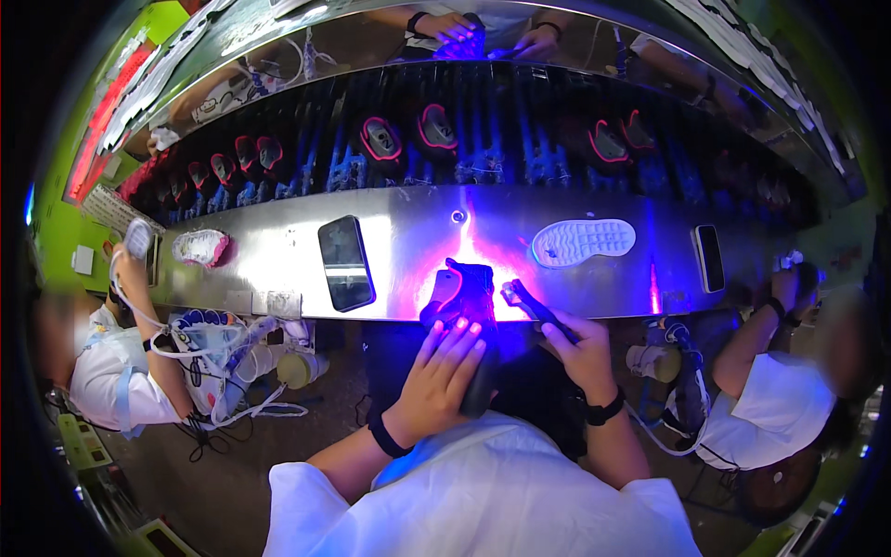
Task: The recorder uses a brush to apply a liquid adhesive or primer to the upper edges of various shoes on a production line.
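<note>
My left hand [440,376] holds a dark shoe upper [475,290] with a pink-edged tongue or collar at the front edge of the metal bench. Its fingers lie over the side of the upper, and the thumb is hidden. Closed around a dark handle, my right hand [585,356] holds a small brush [533,304]. The brush's pale head points at the upper, a short gap away. Strong violet light falls on both. Farther back to the right, a white ridged shoe sole [583,243] lies on the bench.
A large dark phone-like device [346,264] lies on the metal bench [501,209], with a smaller one [709,258] far right. Behind runs a dark rack [325,121] carrying several shoe uppers. Co-workers sit on both sides; the left one holds a sole [138,239]. Cups hang below the edge.
</note>
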`<state>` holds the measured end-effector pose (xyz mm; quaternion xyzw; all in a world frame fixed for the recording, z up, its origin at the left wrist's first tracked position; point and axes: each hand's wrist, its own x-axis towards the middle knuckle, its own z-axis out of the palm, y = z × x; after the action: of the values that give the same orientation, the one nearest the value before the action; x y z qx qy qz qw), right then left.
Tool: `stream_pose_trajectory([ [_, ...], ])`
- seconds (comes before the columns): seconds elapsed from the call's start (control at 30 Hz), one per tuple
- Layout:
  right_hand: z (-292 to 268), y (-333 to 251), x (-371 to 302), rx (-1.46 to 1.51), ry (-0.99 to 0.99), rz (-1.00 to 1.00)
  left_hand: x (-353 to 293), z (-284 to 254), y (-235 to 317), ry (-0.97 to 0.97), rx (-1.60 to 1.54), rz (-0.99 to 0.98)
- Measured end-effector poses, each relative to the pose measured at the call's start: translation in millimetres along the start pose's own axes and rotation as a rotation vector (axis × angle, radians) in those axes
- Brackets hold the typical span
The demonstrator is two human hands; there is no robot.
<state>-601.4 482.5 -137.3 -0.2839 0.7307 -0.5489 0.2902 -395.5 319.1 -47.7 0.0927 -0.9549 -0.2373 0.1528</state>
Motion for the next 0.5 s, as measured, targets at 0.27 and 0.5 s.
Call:
stream_pose_trajectory([
  [0.27, 13.8, -2.3, 10.9, 0.123, -0.041, 0.191, -16.7, 0.3, -11.9, -0.068, -0.008, 0.079],
  [0.5, 7.4, -24.8, -12.9, 0.076, -0.113, 0.144, -12.7, -12.2, -24.5, -0.11, 0.019, 0.17],
])
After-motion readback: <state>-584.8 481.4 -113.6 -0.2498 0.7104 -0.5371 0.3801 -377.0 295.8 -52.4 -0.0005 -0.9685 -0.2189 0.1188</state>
